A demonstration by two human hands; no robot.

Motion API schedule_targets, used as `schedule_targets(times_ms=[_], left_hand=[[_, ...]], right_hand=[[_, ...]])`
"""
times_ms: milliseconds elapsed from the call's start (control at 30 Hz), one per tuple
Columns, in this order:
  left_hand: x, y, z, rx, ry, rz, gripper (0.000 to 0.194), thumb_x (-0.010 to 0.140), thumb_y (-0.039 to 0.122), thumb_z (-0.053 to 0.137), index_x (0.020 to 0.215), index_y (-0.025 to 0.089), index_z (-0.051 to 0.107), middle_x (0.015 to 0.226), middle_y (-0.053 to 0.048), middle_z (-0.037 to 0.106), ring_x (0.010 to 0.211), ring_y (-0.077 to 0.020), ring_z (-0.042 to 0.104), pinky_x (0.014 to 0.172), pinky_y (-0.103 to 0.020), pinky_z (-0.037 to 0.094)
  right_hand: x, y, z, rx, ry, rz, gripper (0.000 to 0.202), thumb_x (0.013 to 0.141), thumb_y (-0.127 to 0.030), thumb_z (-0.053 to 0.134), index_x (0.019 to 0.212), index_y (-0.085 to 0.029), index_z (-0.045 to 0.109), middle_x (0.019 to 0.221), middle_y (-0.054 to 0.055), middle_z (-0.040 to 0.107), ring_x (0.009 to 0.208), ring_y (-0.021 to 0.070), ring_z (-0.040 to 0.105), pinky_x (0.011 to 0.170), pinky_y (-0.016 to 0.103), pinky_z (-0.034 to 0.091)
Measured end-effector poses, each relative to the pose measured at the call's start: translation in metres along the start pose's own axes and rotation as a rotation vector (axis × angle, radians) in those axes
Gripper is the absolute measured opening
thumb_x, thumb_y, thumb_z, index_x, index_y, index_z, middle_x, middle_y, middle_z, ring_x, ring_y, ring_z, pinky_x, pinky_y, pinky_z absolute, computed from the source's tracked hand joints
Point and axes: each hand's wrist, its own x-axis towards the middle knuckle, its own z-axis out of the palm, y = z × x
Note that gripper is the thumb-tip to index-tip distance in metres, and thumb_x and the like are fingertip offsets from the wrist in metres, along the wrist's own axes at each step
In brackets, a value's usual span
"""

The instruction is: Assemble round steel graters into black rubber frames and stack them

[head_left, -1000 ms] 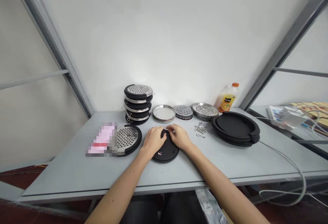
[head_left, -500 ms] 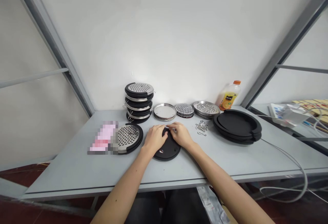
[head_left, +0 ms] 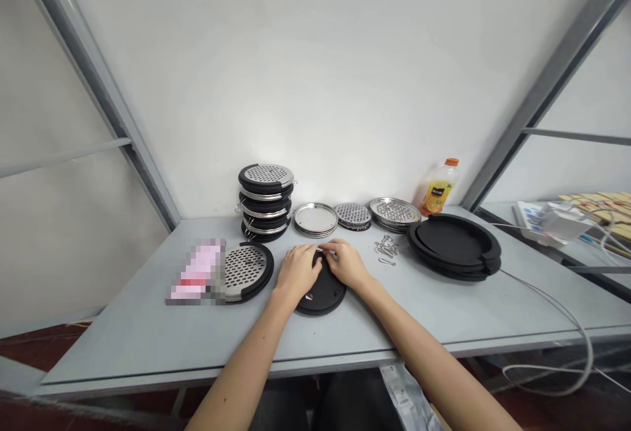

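Note:
A black round disc point(head_left: 323, 298) lies on the table in front of me, with a small pale mark and a dark knob on its face. My left hand point(head_left: 300, 272) is closed on its left and far rim, thumb over the top. At the far right rim, my right hand point(head_left: 349, 263) has its fingers pressed down, close to the left fingertips. Something thin and silvery shows at the far rim between the fingers, mostly hidden. To the left lies a perforated metal disc point(head_left: 244, 267) with a black rim.
A stack of rimmed discs point(head_left: 266, 204) stands at the back. Rightward sit plain metal discs point(head_left: 315, 217), perforated plates point(head_left: 353, 214), larger perforated plates point(head_left: 395, 211) and a juice bottle point(head_left: 438, 189). Metal clips point(head_left: 387, 247) lie near stacked black round pieces point(head_left: 453, 244). Left is a blurred pink item point(head_left: 200, 270).
The view has shifted slightly. Both hands stay on the black disc in almost the same position, with fingers still at its far rim.

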Motion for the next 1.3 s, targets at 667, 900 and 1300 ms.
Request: schedule_targets(times_ms=[667, 900, 1300], left_hand=[[-0.0030, -0.0022, 0.0024, -0.001, 0.043, 0.024, 0.030, 0.090, 0.024, 0.050, 0.118, 0.019, 0.060, 0.116, -0.007, 0.066, 0.107, -0.0230, 0.058, 0.094, -0.033, 0.043], [-0.0028, -0.0029, 0.0019, -0.043, 0.052, 0.010, 0.032, 0.089, 0.024, 0.052, 0.120, 0.018, 0.061, 0.118, -0.008, 0.065, 0.110, -0.0236, 0.058, 0.097, -0.034, 0.043], [0.0006, -0.0059, 0.0032, -0.105, 0.068, -0.010, 0.032, 0.087, 0.022, 0.054, 0.117, 0.020, 0.065, 0.118, -0.006, 0.067, 0.109, -0.0224, 0.060, 0.096, -0.032, 0.044]], right_hand=[[0.0011, -0.0016, 0.0014, 0.013, 0.015, 0.000, 0.031, 0.087, -0.014, 0.048, 0.105, -0.021, 0.072, 0.101, 0.006, 0.069, 0.096, 0.0194, 0.061, 0.089, 0.029, 0.044], [0.0007, -0.0013, 0.0017, 0.023, 0.026, -0.003, 0.031, 0.086, -0.013, 0.049, 0.105, -0.021, 0.072, 0.102, 0.007, 0.070, 0.096, 0.0198, 0.061, 0.088, 0.029, 0.045], [-0.0005, -0.0028, 0.0000, -0.040, 0.037, 0.014, 0.029, 0.086, -0.012, 0.049, 0.100, -0.020, 0.073, 0.093, 0.007, 0.069, 0.091, 0.0202, 0.059, 0.084, 0.028, 0.044]])
